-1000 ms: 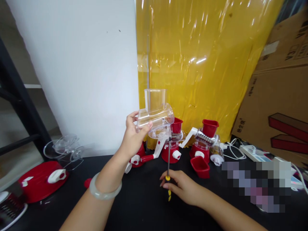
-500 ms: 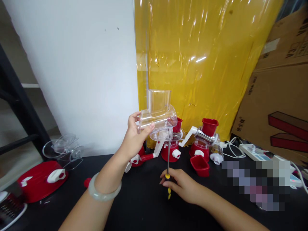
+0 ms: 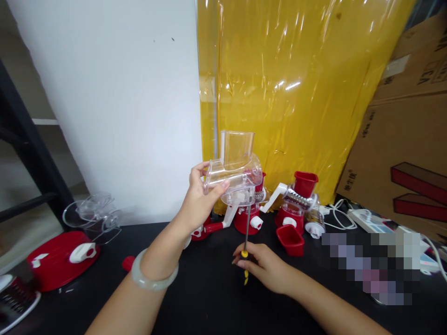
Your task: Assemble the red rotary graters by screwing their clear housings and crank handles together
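My left hand (image 3: 205, 191) grips the left end of a clear plastic rotary grater housing (image 3: 233, 173), held up above the table with its square chute pointing upward. Below it, my right hand (image 3: 260, 265) pinches the yellow and black handle of a screwdriver (image 3: 247, 232). The screwdriver stands nearly upright, its shaft running up to the underside of the housing. Whether the tip touches a screw there, I cannot make out. Right behind the housing stands a red and white grater (image 3: 247, 221), partly hidden by it.
Another red grater (image 3: 290, 218) with a white crank stands to the right, a red cup (image 3: 290, 239) in front of it. A red base (image 3: 63, 258) and clear parts (image 3: 96, 214) lie at left. Cables and a power strip (image 3: 370, 223) are at right, before a cardboard box (image 3: 401, 153).
The clear housing and my left hand have shifted slightly right in view. The screwdriver's shaft leans a little more to the right; both hands keep their grip.
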{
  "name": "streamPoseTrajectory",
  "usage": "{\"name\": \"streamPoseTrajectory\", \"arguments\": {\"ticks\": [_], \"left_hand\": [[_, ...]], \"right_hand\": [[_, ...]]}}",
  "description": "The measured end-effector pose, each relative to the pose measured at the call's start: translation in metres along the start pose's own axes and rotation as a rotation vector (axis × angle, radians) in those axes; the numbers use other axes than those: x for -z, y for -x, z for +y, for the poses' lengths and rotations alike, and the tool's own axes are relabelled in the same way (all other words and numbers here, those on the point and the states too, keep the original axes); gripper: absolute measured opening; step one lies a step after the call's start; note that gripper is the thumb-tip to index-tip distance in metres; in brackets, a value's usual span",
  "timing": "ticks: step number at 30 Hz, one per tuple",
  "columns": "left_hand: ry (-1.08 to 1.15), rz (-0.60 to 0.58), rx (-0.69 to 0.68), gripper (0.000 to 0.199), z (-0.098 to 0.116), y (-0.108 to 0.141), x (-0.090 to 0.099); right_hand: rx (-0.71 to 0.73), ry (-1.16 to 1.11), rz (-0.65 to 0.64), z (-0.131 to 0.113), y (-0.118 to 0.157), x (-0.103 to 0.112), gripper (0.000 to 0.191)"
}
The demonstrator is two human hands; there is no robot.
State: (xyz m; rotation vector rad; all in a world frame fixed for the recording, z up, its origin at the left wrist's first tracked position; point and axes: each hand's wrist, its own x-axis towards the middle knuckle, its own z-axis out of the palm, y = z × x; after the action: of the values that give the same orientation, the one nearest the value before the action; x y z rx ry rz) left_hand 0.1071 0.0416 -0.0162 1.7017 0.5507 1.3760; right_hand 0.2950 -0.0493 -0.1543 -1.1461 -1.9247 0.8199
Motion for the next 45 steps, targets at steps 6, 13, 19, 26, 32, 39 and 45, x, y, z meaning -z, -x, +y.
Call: {"name": "streamPoseTrajectory", "arguments": {"ticks": [6, 13, 19, 26, 32, 39, 45], "left_hand": [[0.003, 0.002, -0.005, 0.070, 0.0005, -0.0002, -0.0004], [-0.023, -0.001, 0.019, 0.069, 0.0027, 0.0006, 0.0008], [-0.014, -0.006, 0.019, 0.070, 0.0045, 0.0012, 0.0009], [-0.001, -0.001, 0.003, 0.068, 0.0065, 0.0011, 0.0011], [0.013, -0.005, 0.006, 0.069, 0.0067, 0.0016, -0.0002], [0.020, -0.018, 0.008, 0.072, 0.0063, 0.0010, 0.0002], [0.033, -0.020, 0.009, 0.071, 0.0051, 0.0013, -0.0008]], "right_hand": [[-0.002, 0.012, -0.003, 0.0021, -0.0005, -0.0009, 0.020], [0.008, -0.095, -0.018, 0.0032, 0.0007, -0.0011, 0.025], [0.022, -0.135, -0.034, 0.0024, 0.0012, -0.0012, 0.030], [0.043, -0.216, -0.067, 0.0045, 0.0028, -0.0008, 0.036], [0.070, -0.278, -0.081, 0.0052, 0.0026, -0.0012, 0.042], [0.063, -0.275, -0.087, 0.0059, 0.0022, -0.0017, 0.045], [0.073, -0.267, -0.096, 0.0078, 0.0019, -0.0019, 0.045]]}}
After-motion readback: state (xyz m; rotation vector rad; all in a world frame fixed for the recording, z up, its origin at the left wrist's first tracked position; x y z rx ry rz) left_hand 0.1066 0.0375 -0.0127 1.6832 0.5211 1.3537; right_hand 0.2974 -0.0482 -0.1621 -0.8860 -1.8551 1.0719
